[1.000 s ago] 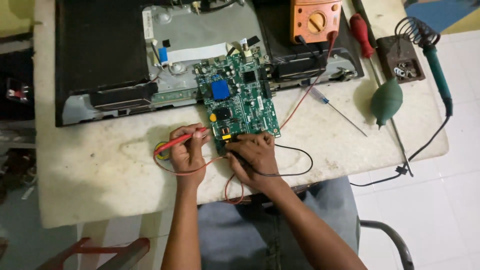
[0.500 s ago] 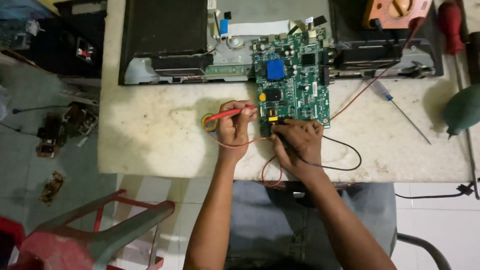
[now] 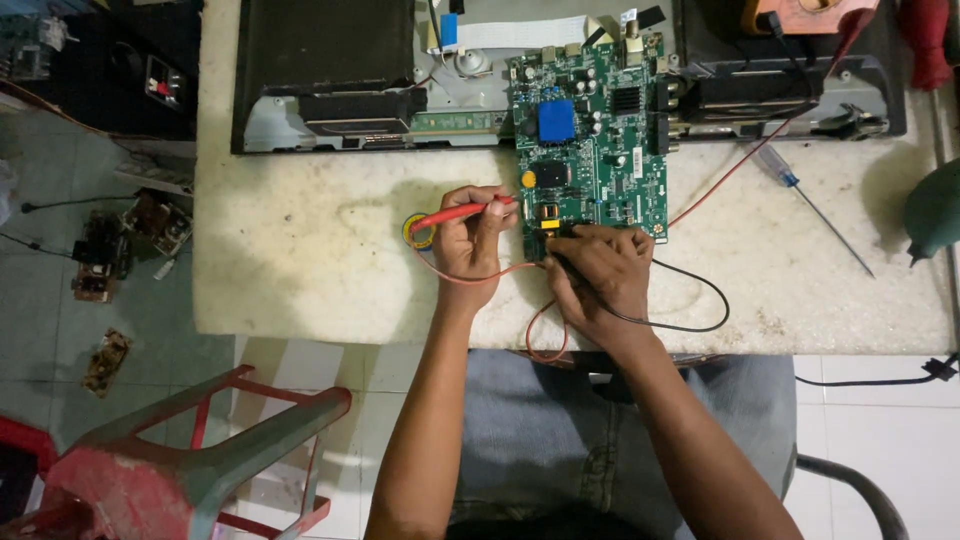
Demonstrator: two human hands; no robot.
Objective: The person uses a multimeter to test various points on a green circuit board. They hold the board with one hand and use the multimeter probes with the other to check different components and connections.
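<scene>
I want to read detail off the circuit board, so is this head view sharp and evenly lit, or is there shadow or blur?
Head view: the circuit board is sharp and evenly lit; the hands cast a soft shadow left onto the table; no glare; frame edges slightly softer.

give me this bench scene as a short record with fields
left hand: left hand holds the red probe, tip at the board's left edge
right hand: right hand holds the black probe on the board's lower edge
board: green circuit board, flat on the stone worktop
leads: red wire and black wire trail over the worktop
nearby: blue-handled screwdriver to the right
</scene>
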